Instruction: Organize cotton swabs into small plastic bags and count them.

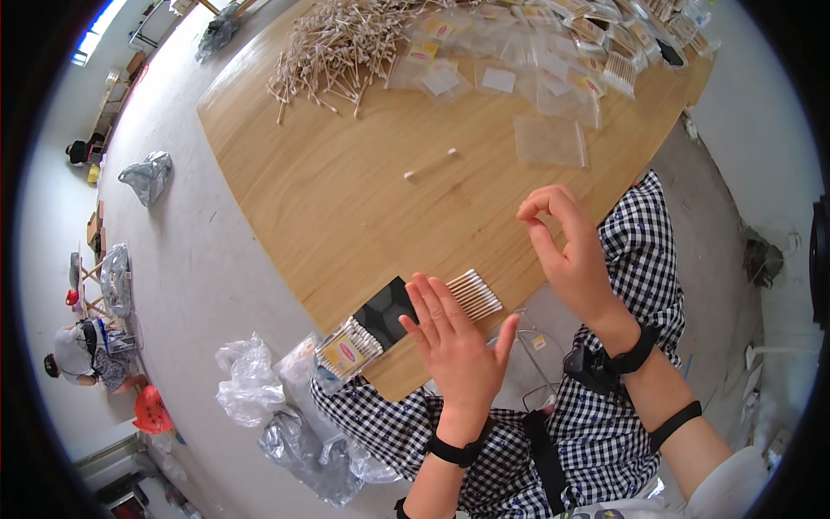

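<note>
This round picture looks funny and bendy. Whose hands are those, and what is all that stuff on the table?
A small camera on a person's head took it, looking down; its wide lens bends the edges. The left hand is open flat beside a neat bunch of cotton swabs and a black tray at the edge of the wooden table. The right hand is raised with fingertips pinched; I cannot tell if it holds anything. One lone swab lies mid-table. Further off are a big loose swab pile and clear little bags.

Cotton swab row (pixel 475 293) on table (pixel 346 208) edge, right of dark tray (pixel 385 310); swab heap (pixel 337 43) far behind.
</note>
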Action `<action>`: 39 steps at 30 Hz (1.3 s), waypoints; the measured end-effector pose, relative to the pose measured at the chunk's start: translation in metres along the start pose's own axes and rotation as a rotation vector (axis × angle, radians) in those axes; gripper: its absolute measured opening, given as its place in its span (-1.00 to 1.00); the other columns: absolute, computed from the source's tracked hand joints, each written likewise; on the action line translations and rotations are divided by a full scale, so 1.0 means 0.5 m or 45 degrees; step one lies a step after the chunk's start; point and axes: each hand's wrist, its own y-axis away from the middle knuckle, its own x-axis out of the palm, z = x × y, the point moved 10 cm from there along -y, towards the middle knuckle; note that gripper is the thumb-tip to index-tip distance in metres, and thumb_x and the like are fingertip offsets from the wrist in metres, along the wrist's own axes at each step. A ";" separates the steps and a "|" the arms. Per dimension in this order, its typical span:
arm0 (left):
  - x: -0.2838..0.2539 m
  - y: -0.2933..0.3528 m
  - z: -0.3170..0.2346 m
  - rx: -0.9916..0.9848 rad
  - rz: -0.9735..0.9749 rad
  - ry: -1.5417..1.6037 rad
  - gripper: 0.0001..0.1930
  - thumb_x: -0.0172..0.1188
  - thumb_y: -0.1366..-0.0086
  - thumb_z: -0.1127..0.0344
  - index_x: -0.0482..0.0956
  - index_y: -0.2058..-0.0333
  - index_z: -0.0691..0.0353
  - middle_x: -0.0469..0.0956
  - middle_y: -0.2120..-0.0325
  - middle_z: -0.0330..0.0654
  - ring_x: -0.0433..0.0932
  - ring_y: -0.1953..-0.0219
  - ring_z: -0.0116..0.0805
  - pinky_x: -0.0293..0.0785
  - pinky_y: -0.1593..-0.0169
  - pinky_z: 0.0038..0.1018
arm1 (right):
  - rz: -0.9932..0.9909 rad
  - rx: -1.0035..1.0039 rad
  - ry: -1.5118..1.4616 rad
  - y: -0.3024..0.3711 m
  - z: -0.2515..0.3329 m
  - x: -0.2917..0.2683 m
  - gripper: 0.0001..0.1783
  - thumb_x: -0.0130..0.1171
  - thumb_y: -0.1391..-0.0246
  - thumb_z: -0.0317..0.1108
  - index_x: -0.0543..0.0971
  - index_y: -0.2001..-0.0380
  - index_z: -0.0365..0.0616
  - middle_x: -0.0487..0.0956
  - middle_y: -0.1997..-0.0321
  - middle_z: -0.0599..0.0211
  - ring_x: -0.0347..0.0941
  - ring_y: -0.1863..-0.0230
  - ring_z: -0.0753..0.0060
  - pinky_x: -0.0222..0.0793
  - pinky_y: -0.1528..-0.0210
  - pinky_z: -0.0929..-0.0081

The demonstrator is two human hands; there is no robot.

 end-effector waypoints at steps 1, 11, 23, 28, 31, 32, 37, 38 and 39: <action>-0.020 0.002 0.014 -0.033 -0.147 0.261 0.01 0.04 -0.34 -0.24 -0.13 -0.39 0.51 -0.14 -0.43 0.25 -0.23 -0.51 0.08 -0.37 -0.48 -0.06 | -0.035 0.033 -0.107 0.011 -0.001 -0.002 -0.83 0.09 -0.11 -0.54 0.47 0.20 -0.19 0.50 0.16 0.20 0.45 0.01 0.16 0.34 -0.07 0.33; -0.025 -0.010 0.114 -0.279 -0.658 1.949 -0.29 -0.34 -0.53 -0.14 -0.09 -0.43 0.23 -0.05 -0.46 -0.06 -0.13 -0.50 -0.23 -0.24 -0.50 -0.27 | -0.055 0.287 -1.040 0.100 0.002 0.149 -0.60 -0.13 -0.45 -0.19 0.34 -0.17 -0.24 0.38 -0.29 0.13 0.22 -0.39 0.34 0.05 -0.44 0.37; -0.027 -0.014 0.103 -0.337 -0.635 2.009 -0.27 -0.37 -0.52 -0.19 -0.03 -0.42 0.26 0.01 -0.44 -0.03 -0.09 -0.49 -0.25 -0.22 -0.50 -0.31 | 0.105 0.298 -0.993 0.068 0.016 0.174 -0.65 -0.11 -0.45 -0.18 0.41 -0.06 -0.24 0.53 -0.08 0.24 0.38 -0.18 0.47 0.25 -0.25 0.50; -0.033 0.005 0.117 -0.375 -0.624 2.022 -0.26 -0.36 -0.51 -0.21 0.00 -0.41 0.27 0.06 -0.42 -0.02 -0.05 -0.48 -0.26 -0.21 -0.50 -0.31 | 0.270 0.296 -0.783 0.067 0.023 0.176 -0.69 -0.06 -0.41 -0.26 0.42 -0.06 -0.24 0.52 -0.09 0.22 0.39 -0.23 0.35 0.19 -0.33 0.37; -0.045 0.024 0.129 -0.413 -0.728 2.020 -0.27 -0.33 -0.51 -0.20 0.03 -0.40 0.27 0.09 -0.41 -0.03 0.00 -0.47 -0.27 -0.15 -0.49 -0.31 | 0.173 -0.138 -0.149 0.049 0.067 0.174 -0.62 -0.04 -0.36 -0.31 0.39 -0.17 -0.20 0.46 -0.23 0.14 0.26 -0.38 0.16 -0.03 -0.48 0.15; -0.050 0.032 0.135 -0.445 -0.792 2.016 -0.28 -0.31 -0.51 -0.19 0.04 -0.39 0.27 0.10 -0.40 -0.03 0.03 -0.46 -0.27 -0.12 -0.48 -0.31 | 0.155 -0.243 0.132 0.045 0.085 0.185 -0.58 -0.04 -0.33 -0.35 0.36 -0.21 -0.21 0.39 -0.30 0.11 0.18 -0.43 0.11 -0.09 -0.50 0.09; -0.054 0.059 0.141 -0.480 -0.883 2.010 -0.34 -0.30 -0.53 -0.13 0.09 -0.38 0.22 0.15 -0.38 -0.04 0.07 -0.45 -0.27 -0.07 -0.47 -0.32 | 0.238 -0.466 0.632 0.053 0.100 0.249 -0.45 -0.03 -0.23 -0.44 0.28 -0.30 -0.24 0.19 -0.46 0.08 -0.01 -0.53 0.09 -0.13 -0.52 0.03; -0.053 0.064 0.144 -0.486 -0.908 2.015 -0.36 -0.30 -0.54 -0.12 0.10 -0.38 0.21 0.17 -0.38 -0.05 0.08 -0.44 -0.27 -0.06 -0.47 -0.32 | 0.231 -0.513 0.657 0.054 0.104 0.252 -0.45 -0.05 -0.20 -0.41 0.31 -0.27 -0.29 0.22 -0.44 0.03 0.00 -0.52 0.08 -0.13 -0.53 0.07; -0.052 0.067 0.146 -0.491 -0.933 2.022 -0.38 -0.31 -0.54 -0.10 0.12 -0.38 0.20 0.19 -0.37 -0.05 0.09 -0.43 -0.27 -0.05 -0.46 -0.32 | 0.223 -0.559 0.684 0.055 0.109 0.254 -0.45 -0.07 -0.18 -0.38 0.33 -0.24 -0.34 0.24 -0.42 -0.01 0.00 -0.52 0.06 -0.13 -0.54 0.10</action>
